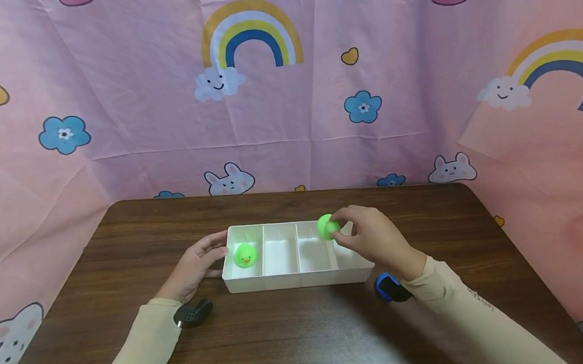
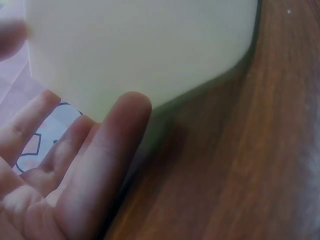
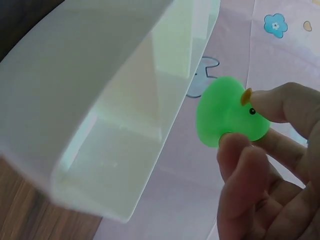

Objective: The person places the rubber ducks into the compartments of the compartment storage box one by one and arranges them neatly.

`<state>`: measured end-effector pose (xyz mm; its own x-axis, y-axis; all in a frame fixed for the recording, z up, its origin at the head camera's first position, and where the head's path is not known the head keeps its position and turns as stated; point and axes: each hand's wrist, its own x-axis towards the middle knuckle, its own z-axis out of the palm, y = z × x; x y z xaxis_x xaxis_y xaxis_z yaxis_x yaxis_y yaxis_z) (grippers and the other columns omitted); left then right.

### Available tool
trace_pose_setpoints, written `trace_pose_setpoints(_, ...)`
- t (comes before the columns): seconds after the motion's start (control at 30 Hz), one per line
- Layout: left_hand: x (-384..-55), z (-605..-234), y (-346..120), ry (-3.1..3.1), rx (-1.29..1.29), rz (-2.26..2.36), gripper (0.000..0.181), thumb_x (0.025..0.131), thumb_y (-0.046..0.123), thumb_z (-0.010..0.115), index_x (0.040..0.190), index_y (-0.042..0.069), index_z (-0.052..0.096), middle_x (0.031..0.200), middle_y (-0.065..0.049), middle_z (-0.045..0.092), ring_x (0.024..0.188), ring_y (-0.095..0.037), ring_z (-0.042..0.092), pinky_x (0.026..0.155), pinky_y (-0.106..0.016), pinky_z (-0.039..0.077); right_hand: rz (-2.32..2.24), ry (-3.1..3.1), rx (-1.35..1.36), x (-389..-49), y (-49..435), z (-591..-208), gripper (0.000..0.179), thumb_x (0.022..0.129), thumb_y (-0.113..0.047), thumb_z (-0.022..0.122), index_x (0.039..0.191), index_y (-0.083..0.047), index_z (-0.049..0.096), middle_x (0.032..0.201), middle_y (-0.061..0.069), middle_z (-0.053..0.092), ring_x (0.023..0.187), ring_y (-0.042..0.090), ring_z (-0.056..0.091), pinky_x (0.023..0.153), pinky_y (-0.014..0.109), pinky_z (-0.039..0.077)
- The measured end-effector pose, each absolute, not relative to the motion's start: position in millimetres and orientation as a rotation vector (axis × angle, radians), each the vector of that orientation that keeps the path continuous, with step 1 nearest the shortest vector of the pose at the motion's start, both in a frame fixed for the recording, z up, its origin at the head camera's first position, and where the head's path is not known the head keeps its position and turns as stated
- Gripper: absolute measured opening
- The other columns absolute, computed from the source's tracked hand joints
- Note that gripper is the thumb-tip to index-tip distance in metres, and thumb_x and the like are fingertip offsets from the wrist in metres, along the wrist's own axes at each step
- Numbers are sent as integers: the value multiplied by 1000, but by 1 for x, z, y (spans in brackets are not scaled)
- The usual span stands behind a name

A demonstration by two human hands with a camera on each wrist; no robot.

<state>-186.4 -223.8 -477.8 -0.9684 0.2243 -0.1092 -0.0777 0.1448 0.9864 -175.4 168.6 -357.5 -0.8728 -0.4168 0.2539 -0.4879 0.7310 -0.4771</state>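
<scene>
A white tray (image 1: 299,281) with a row of compartments lies on the table. My left hand (image 1: 195,265) is at its left end, and in the left wrist view fingers (image 2: 127,117) touch the tray's outer wall (image 2: 150,45) without wrapping round it. My right hand (image 1: 378,235) pinches a small green rubber duck (image 1: 327,226) between thumb and fingertips, over the right half of the tray. In the right wrist view the duck (image 3: 220,112) shows its orange beak and one eye. Another green rubber duck (image 1: 246,255) sits in the leftmost compartment, facing me.
The brown wooden table (image 1: 283,342) carries the tray. Behind and beside it hangs a pink cloth (image 1: 136,103) printed with rainbows, flowers and rabbits. A dark strap (image 1: 194,313) is at the left wrist, and a blue and black one (image 1: 392,287) at the right.
</scene>
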Motion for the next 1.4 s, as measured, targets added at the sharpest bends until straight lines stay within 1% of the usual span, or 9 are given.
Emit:
trace_pose_setpoints(0.27,-186,-477,-224,2200,143,1900,59,105,33,62,156,10,43,154,-22,47,124,-31,61,89,-42,61,823,-2796,790,-176,144,-355,20,89,-21,81,107,-14,76,98,-6,72,62,8,52,56,25,47)
trace_pose_setpoints(0.5,-186,-478,-224,2192,142,1903,59,105,33,62,156,10,43,153,-22,47,123,-29,61,89,-41,61,805,-2778,846,-176,124,-357,19,88,-20,81,106,-15,76,97,-6,72,62,5,52,54,23,45)
trace_pose_setpoints(0.57,-186,-478,-224,2190,136,1906,59,105,32,62,156,10,43,153,-22,47,123,-29,61,88,-42,61,802,-2775,861,-177,118,-358,19,89,-20,81,106,-14,76,97,-6,72,64,6,54,55,23,46)
trace_pose_setpoints(0.63,-186,-478,-224,2185,132,1908,59,105,32,63,156,10,43,153,-23,47,122,-28,62,88,-42,61,801,-2780,874,-178,113,-359,18,90,-20,80,107,-14,75,97,-6,72,70,10,60,58,24,47)
trace_pose_setpoints(0.8,-187,-479,-224,2184,142,1911,60,105,33,63,156,10,43,152,-23,48,120,-26,63,89,-43,61,809,-2792,898,-179,103,-363,19,90,-20,80,106,-12,75,96,-4,72,88,19,70,70,28,52)
trace_pose_setpoints(0.9,-187,-480,-224,2190,147,1910,60,104,33,63,156,10,44,152,-22,48,119,-23,64,88,-42,61,805,-2809,904,-180,97,-365,18,90,-20,80,105,-13,75,95,-5,72,89,19,70,73,30,53)
trace_pose_setpoints(1.03,-188,-480,-224,2192,160,1914,59,105,33,62,156,9,43,152,-22,48,118,-21,64,88,-43,61,777,-2841,913,-182,90,-369,17,90,-22,79,104,-14,74,97,-6,71,87,19,68,71,31,53)
trace_pose_setpoints(1.27,-187,-479,-224,2193,170,1914,59,105,33,62,155,9,44,153,-23,47,122,-27,63,88,-43,61,731,-2873,931,-185,80,-381,18,89,-22,80,104,-13,74,99,-4,72,87,15,67,72,32,54)
trace_pose_setpoints(1.4,-186,-478,-223,2187,174,1918,58,105,31,62,155,8,43,153,-23,47,121,-25,63,88,-43,61,679,-2888,948,-187,76,-387,21,90,-22,80,107,-12,75,99,-3,72,89,15,68,76,34,55)
